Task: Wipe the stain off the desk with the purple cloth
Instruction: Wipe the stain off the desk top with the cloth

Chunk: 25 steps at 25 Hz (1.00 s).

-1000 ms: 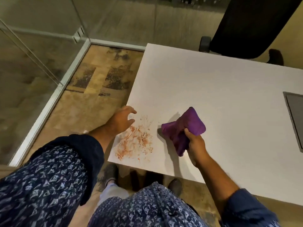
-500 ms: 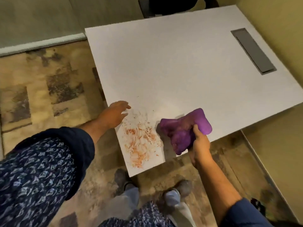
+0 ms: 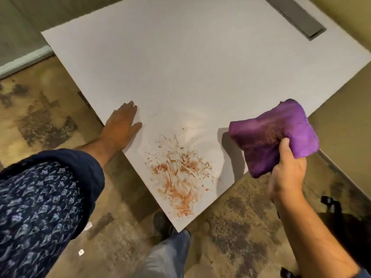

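An orange-red smeared stain (image 3: 176, 177) covers the near corner of the white desk (image 3: 180, 67). My right hand (image 3: 287, 169) grips a bunched purple cloth (image 3: 275, 135), held in the air at the desk's right edge, to the right of the stain and clear of it. The cloth's underside looks darkened. My left hand (image 3: 120, 125) lies flat, palm down, on the desk's left edge, just left of and beyond the stain, with fingers together and nothing in it.
A grey cable slot (image 3: 295, 15) is set into the desk at the far right. Patterned brown carpet (image 3: 40, 121) surrounds the desk, and my legs and a shoe (image 3: 162, 223) stand below the near corner. A dark object (image 3: 337, 217) sits on the floor at right.
The view has swung right and closer to the desk corner. My right hand lifted the cloth up and to the right, away from the stain. My left hand flattened onto the desk edge.
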Available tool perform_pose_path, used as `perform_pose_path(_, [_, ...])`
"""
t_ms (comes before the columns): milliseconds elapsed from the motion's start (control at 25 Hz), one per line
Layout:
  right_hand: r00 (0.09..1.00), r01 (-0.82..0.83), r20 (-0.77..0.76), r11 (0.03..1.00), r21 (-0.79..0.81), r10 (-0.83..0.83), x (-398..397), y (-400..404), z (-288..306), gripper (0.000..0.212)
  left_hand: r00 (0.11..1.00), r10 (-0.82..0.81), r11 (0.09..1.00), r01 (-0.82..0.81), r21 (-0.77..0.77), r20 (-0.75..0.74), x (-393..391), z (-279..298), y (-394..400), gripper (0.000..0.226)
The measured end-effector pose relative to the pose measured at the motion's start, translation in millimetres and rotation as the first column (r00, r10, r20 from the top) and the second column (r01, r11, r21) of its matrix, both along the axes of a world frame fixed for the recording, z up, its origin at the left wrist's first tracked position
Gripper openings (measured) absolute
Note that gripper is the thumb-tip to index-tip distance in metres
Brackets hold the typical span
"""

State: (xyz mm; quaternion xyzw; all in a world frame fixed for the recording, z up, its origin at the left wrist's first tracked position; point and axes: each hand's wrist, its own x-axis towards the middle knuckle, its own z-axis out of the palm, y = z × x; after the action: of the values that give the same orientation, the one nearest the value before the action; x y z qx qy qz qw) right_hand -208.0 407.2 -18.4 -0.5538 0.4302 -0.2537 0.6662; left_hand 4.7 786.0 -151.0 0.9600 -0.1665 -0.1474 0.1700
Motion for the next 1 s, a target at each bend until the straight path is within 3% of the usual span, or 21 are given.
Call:
perform_pose_path(80, [0.997, 0.050, -0.045, 0.990, -0.134, -0.056, -15.1, 0.5, -4.4, 0.007, 0.993, -0.022, 0.999, 0.016, 0.052, 0.115, -5.2, -15.3, 0.1, 0.067])
perform_pose_path(160, [0.995, -0.017, -0.103, 0.968, -0.251, -0.010, -29.9, 3.5, -18.1, 0.017, 0.979, -0.044, 0.997, 0.030, 0.073, 0.200, -3.3, -22.4, 1.3, 0.062])
perform_pose_path(240, [0.947, -0.239, -0.282, 0.926, -0.292, 0.156, -38.0, 11.1, -46.2, 0.020, 0.965, -0.101, 0.994, 0.087, 0.068, 0.242, 0.0, -29.2, 4.6, 0.058])
perform_pose_path(360, [0.783, -0.510, -0.519, 0.831, -0.221, 0.343, -45.4, 28.1, -95.9, 0.033, 0.955, -0.149, 0.988, 0.151, 0.009, 0.258, 3.8, -34.4, 10.4, 0.058])
perform_pose_path(440, [0.781, -0.512, -0.508, 0.838, -0.190, 0.362, -46.6, 38.2, -119.4, 0.032, 0.949, -0.152, 0.986, 0.164, -0.021, 0.275, 1.7, -36.0, 10.7, 0.059])
perform_pose_path(560, [0.772, -0.536, -0.539, 0.802, -0.265, 0.338, -44.3, 42.2, -137.2, 0.048, 0.936, -0.147, 0.983, 0.174, -0.058, 0.320, 3.2, -38.4, 11.7, 0.057])
perform_pose_path(720, [0.642, -0.623, -0.715, 0.731, -0.277, 0.277, -44.5, 63.7, -152.8, 0.063, 0.928, -0.138, 0.981, 0.177, -0.082, 0.345, 4.2, -41.7, 12.4, 0.059])
perform_pose_path(880, [0.616, -0.668, -0.747, 0.669, -0.326, 0.250, -45.2, 111.0, -153.1, 0.058, 0.919, -0.150, 0.978, 0.192, -0.083, 0.365, 6.7, -47.7, 14.9, 0.055])
perform_pose_path(1000, [0.617, -0.718, -0.746, 0.566, -0.405, 0.250, -49.6, 145.5, -140.9, 0.057, 0.913, -0.155, 0.978, 0.195, -0.069, 0.378, 8.4, -47.8, 14.3, 0.051])
